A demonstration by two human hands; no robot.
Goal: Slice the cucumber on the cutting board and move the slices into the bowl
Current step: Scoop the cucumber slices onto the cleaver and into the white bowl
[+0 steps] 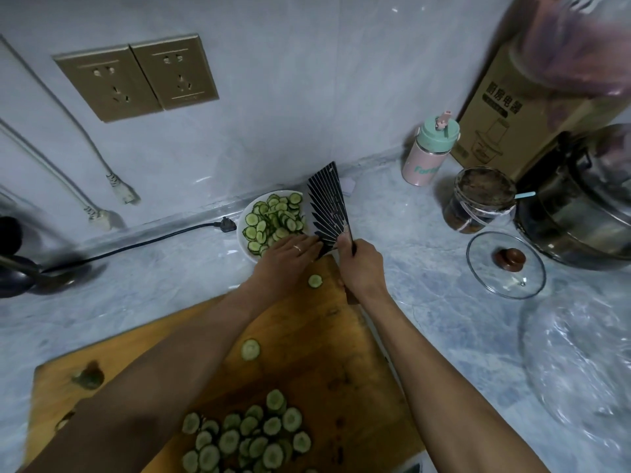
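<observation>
Cucumber slices (273, 220) fill the white bowl (243, 240), which sits on the counter (426, 268) just past the far edge of your wooden cutting board (307, 322), close to the wall. Your right hand (362, 266) is clenched around the handle of a cleaver (326, 206), holding the dark blade tilted upright at the bowl's right rim. Your left hand (290, 250), fingers straight and flat (a ring shows on one), rests against the blade's lower part, over the bowl's near edge. More slices (252, 435) lie piled at the board's near edge, with two loose slices between the pile and the far edge. Toward the counter's right side stand a pink bottle with a green cap (426, 155), a jar of something brown (481, 199), a glass lid (505, 264) lying flat, and a steel pot (580, 206).
</observation>
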